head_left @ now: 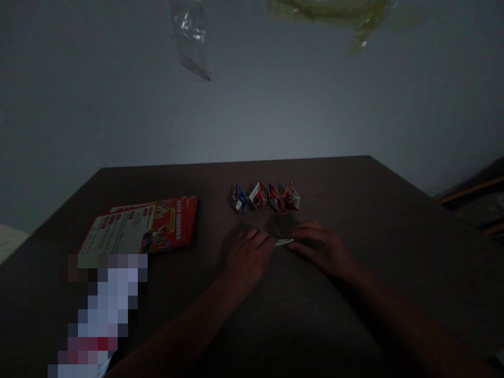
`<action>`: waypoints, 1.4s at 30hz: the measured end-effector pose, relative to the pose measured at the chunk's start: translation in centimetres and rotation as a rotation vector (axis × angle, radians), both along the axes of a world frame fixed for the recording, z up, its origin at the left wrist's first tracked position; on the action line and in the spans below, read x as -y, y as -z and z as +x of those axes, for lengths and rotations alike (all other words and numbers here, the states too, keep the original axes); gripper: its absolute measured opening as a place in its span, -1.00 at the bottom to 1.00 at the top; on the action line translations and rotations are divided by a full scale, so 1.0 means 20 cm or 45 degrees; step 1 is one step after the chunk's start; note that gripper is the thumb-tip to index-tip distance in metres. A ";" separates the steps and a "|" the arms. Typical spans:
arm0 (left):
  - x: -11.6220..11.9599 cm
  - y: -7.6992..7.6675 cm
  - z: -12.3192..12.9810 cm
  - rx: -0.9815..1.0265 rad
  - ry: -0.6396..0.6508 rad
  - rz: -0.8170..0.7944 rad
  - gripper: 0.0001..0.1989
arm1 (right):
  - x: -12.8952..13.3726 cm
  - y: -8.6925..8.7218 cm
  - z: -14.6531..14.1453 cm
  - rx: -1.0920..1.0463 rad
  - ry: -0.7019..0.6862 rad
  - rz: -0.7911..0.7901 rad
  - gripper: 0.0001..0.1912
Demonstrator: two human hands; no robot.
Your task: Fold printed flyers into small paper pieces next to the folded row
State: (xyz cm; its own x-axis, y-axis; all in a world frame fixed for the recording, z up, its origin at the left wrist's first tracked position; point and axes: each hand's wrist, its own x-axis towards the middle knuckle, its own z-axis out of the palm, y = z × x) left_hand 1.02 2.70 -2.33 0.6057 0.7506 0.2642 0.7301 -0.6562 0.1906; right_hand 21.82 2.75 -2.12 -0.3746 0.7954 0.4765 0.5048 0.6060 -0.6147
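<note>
Flat, red-and-white printed cards (175, 231) overlap on the dark, smooth counter (338, 189), well left of a thin, pale strip (282, 242). The left hand (250, 257) has its grip closed on the strip's left end. Beyond the strip sit four angular pieces (258, 198) in a row, sharply creased, paper-like and colourfully printed. The strip, narrow and folded-looking, spans the gap to the right hand (325, 247), whose grip pinches its right end.

Folded papers (258, 197) are red, white and blue, the table (334, 184) dark brown.
</note>
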 end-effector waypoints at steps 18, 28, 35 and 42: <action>0.00 0.00 0.00 0.120 0.077 -0.002 -0.80 | 0.02 -0.04 -0.01 -0.132 -0.077 -0.002 -0.95; 0.00 -0.01 0.00 0.146 0.053 -0.009 -0.79 | 0.03 -0.04 -0.01 -0.155 -0.048 0.015 -0.95; -0.01 0.00 0.00 0.176 0.078 0.048 -0.80 | 0.03 -0.06 0.00 -0.114 -0.048 -0.002 -0.95; -0.01 0.00 -0.01 0.231 0.087 0.024 -0.79 | 0.03 -0.06 0.00 -0.136 -0.042 -0.001 -0.93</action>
